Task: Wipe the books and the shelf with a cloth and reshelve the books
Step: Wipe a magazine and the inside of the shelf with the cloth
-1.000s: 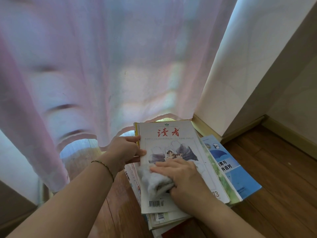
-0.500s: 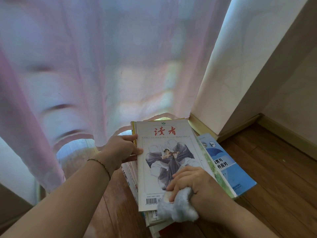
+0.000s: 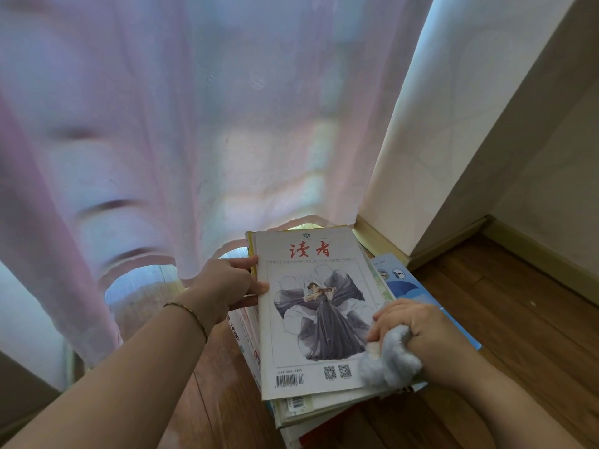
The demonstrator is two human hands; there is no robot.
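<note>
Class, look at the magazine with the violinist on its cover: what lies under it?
Under the magazine lies a stack of books on the wooden floor, with a blue book sticking out right. Their covers are mostly hidden.

Fluffy cloth (image 3: 389, 361), glossy paper magazine (image 3: 317, 319), polished wood floor (image 3: 518, 319), sheer curtain (image 3: 194, 124)

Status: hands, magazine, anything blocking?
Left hand grips top magazine edge. Right hand shut on cloth, at cover's lower right. Nothing blocking.

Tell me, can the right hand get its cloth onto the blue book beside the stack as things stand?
Only partly, probably. The right hand with the cloth sits right beside the blue book, but the top magazine and stack overlap its left side; only its right strip lies bare.
</note>
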